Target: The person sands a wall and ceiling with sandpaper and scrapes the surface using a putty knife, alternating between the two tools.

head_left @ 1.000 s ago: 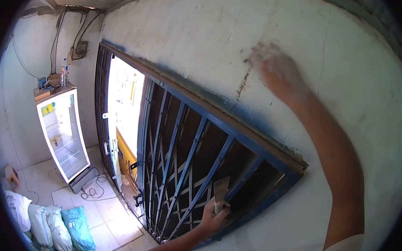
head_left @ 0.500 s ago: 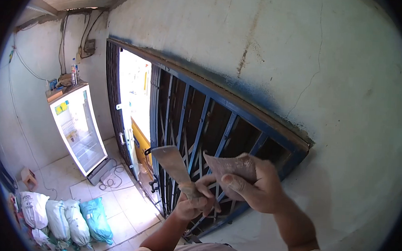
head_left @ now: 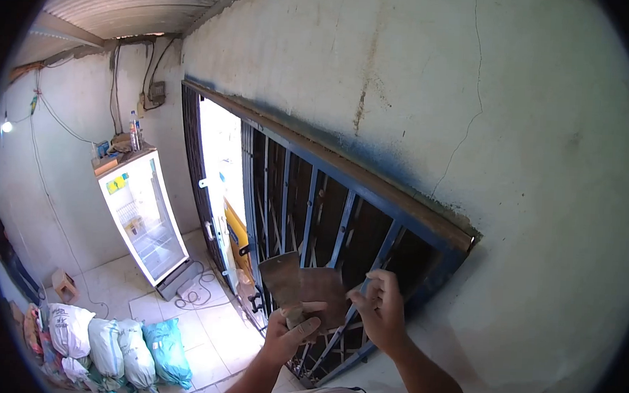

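My left hand [head_left: 287, 334] grips the handle of a metal putty scraper [head_left: 280, 276], its flat blade pointing up. Beside it, my right hand [head_left: 380, 310] pinches a brown sheet of sandpaper [head_left: 321, 293] that lies against the blade. Both hands are held close together in front of the blue barred window grille [head_left: 306, 217], low in the view. The pale plastered wall [head_left: 420, 81] with a rusty stain [head_left: 362, 103] rises above the grille.
A glass-door fridge [head_left: 143, 212] stands against the far wall, with cables [head_left: 195, 293] on the tiled floor beside it. Several filled sacks [head_left: 107, 346] lie at the lower left. A bright open doorway [head_left: 220, 163] is left of the grille.
My right hand came down from rubbing the wall and met my left hand. The sandpaper now rests against the scraper blade, and both hands have sunk a little lower.
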Available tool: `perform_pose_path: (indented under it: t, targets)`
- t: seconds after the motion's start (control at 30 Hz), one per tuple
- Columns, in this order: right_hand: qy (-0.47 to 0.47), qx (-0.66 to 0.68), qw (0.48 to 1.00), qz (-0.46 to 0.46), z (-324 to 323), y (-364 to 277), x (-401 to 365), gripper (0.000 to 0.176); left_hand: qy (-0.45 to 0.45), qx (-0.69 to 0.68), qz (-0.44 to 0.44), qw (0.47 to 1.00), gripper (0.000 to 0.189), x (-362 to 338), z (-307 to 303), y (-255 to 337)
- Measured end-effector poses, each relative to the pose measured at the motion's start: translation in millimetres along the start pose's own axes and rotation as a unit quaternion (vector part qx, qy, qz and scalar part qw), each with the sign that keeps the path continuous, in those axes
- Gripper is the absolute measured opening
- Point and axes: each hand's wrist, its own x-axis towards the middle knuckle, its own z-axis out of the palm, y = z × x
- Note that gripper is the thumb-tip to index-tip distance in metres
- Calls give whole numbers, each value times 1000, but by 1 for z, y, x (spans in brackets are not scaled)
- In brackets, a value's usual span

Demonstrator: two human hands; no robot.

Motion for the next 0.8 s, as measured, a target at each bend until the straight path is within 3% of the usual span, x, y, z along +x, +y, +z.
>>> perform_pose_path:
  t: [0.1, 0.13, 0.17, 0.27, 0.37, 0.47, 0.5, 0.63, 0.73, 0.8]
  targets:
    - [-46, -68, 984, -161, 0, -11, -11, 48, 75, 165, 60, 982, 30, 3, 18, 2]
    - [-64, -39, 987, -142, 3, -15, -11, 48, 92, 231, 84, 965, 30, 3, 24, 1]
    - [-82, -11, 989, -121, 7, -19, -12, 48, 77, 343, 190, 917, 34, 7, 26, -5]
    - [-111, 88, 984, -105, 14, -21, -13, 45, 33, 380, 249, 890, 40, 6, 41, -10]
    - [-133, 97, 976, -143, 8, -7, -10, 41, 5, 451, 207, 868, 44, 6, 44, 2]
    - [-130, 104, 973, -163, 1, -22, -10, 34, -19, 462, 236, 855, 47, 8, 47, 5]
    - [-130, 98, 974, -158, -2, -19, -12, 31, -25, 473, 210, 855, 50, 6, 44, 5]
    - [-93, 217, 955, -182, -4, 1, -22, 26, -76, 446, 329, 829, 67, 10, 37, 9]
    - [-132, 243, 948, -156, -29, -3, -27, 26, -14, 324, 471, 820, 54, 28, 17, 1]
    - [-157, 232, 939, -199, -51, -9, -30, 27, 99, 367, 449, 809, 35, 33, -6, 1]
